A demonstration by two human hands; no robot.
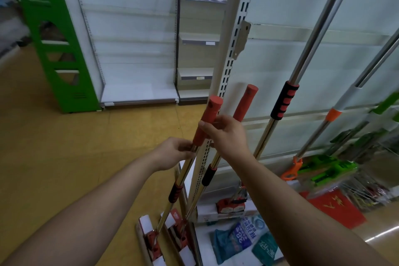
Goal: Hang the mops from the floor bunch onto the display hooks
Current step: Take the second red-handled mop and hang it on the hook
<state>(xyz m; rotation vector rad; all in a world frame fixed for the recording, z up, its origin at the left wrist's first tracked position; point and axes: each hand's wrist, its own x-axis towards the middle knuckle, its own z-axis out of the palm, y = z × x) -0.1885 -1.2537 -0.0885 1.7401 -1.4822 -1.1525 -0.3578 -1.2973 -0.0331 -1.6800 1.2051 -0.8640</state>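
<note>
While both my hands held one mop (pixel 195 153), it stood upright on the floor (pixel 64 157).
Left grip (pixel 172 153) clenched its metal pole; right grip (pixel 224 134) clasped the red handle (pixel 208 120), beside the slotted shelf post (pixel 235 49).

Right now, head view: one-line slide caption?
Both hands, left hand and right hand, grip a red-capped mop handle beside the slotted shelf upright.

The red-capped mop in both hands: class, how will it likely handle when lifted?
The mop probably stays stiff, given its straight metal shaft. It is likely bottom-heavy, apt to swing, since the sponge head sits far below the left hand and right hand.
</note>
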